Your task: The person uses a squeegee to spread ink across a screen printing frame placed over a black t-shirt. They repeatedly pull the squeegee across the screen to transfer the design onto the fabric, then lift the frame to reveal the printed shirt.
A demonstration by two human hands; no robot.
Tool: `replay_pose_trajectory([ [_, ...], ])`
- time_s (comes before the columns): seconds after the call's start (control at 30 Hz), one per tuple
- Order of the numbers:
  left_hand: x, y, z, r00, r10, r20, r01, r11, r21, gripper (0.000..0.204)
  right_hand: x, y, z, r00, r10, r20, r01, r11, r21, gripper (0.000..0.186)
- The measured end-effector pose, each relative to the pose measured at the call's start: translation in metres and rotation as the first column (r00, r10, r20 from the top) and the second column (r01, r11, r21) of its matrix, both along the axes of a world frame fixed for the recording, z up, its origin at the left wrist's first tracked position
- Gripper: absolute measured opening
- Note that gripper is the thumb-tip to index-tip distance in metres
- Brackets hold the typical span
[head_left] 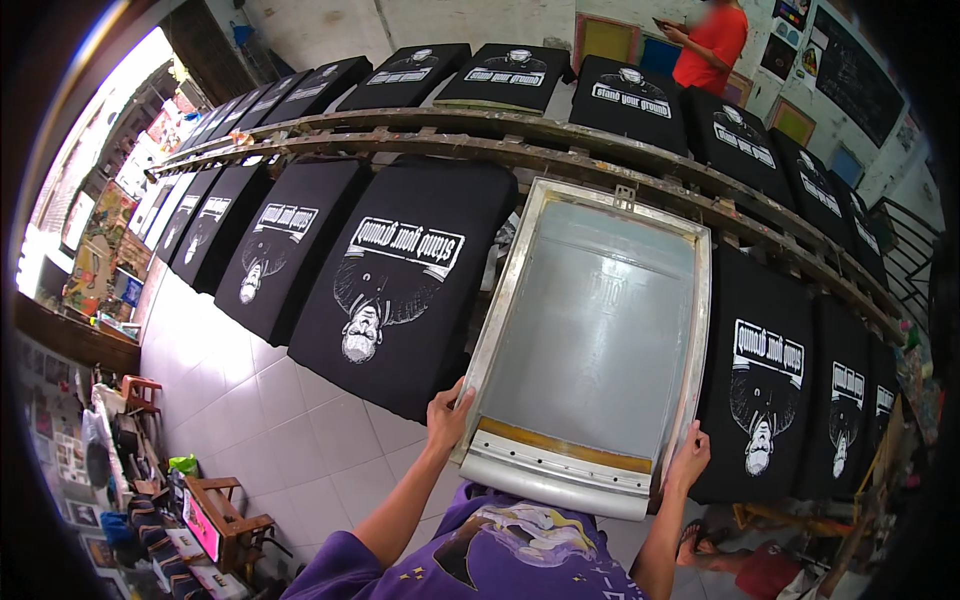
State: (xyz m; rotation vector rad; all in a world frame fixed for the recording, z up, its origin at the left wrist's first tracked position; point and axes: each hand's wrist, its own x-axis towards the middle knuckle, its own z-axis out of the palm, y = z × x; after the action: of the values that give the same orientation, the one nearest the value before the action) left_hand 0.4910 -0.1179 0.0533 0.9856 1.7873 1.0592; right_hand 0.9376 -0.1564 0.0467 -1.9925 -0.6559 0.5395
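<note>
A screen printing frame (697, 330) with a metal rim and grey mesh (590, 320) lies in front of me, between black printed shirts. My left hand (448, 415) is closed on its left side near the front corner, and my right hand (689, 458) grips the right side at about the same height. Across the near end of the screen rests a squeegee (555, 485) with a metal holder and an amber blade. Neither hand touches it. Left of the frame is a black shirt (420, 310) with a white print; another black shirt (745, 400) lies to its right.
Wooden rails (420, 140) run behind the frame, with a second row of black printed shirts (505, 75) beyond. A person in a red top (715, 50) stands at the far right. Low wooden stools (225, 515) stand on the tiled floor (290, 420) to the left.
</note>
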Motion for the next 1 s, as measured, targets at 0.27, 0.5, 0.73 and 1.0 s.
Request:
replay_pose_trajectory([
  [0.27, -0.008, 0.007, -0.027, 0.999, 0.033, -0.03, -0.031, 0.998, 0.051, 0.046, 0.002, 0.001, -0.025, 0.993, 0.066, -0.1, -0.045, 0.979, 0.2, 0.04],
  [0.5, -0.004, 0.007, -0.017, 0.99, 0.099, 0.098, -0.101, 0.995, 0.006, 0.039, -0.033, -0.032, 0.057, 0.718, 0.441, 0.539, -0.528, 0.849, 0.008, 0.059],
  [0.73, 0.0, 0.007, -0.01, 0.987, 0.135, 0.086, -0.14, 0.988, 0.061, 0.044, -0.068, -0.088, 0.108, 0.066, 0.923, 0.378, -0.861, 0.244, -0.446, 0.065],
  [1.0, -0.003, 0.004, -0.019, 0.987, 0.151, -0.048, -0.144, 0.982, 0.126, 0.041, -0.071, -0.083, 0.09, -0.036, 0.882, 0.47, -0.811, 0.248, -0.529, 0.038],
])
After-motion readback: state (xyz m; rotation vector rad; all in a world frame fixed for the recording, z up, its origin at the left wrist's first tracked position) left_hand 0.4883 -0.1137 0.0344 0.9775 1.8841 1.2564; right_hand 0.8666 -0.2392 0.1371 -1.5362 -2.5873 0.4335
